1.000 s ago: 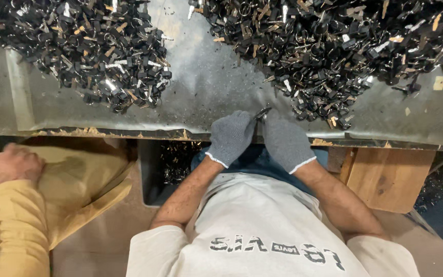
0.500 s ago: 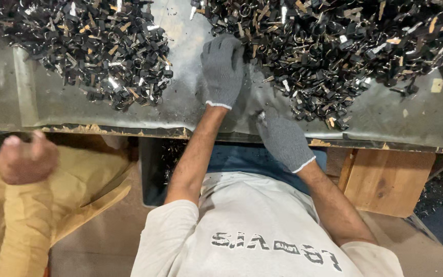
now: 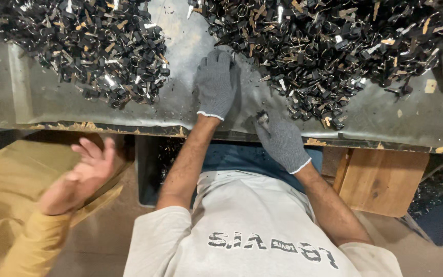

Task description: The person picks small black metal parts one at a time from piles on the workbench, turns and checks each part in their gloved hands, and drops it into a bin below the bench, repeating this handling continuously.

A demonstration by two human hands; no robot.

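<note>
- Left hand (image 3: pixel 216 84): gloved, fingers extended flat, grasping nothing, fingertips touching the near edge of the right pile of small black parts (image 3: pixel 329 46).
- Right hand (image 3: pixel 281 139): gloved, fingers pinched on a small metal piece (image 3: pixel 262 117) at the table edge (image 3: pixel 103 125).
- The pile lies directly ahead; the left hand is nearer.

Two heaps of small metal parts lie on the far side of a workbench (image 3: pixel 52 110): one far left (image 3: pixel 83 46), one far right (image 3: pixel 329 46), bare sheet between.

Left heap of small black parts (image 3: pixel 85 46) on grey metal bench (image 3: pixel 385 118), beside wooden box (image 3: pixel 383 182).
</note>
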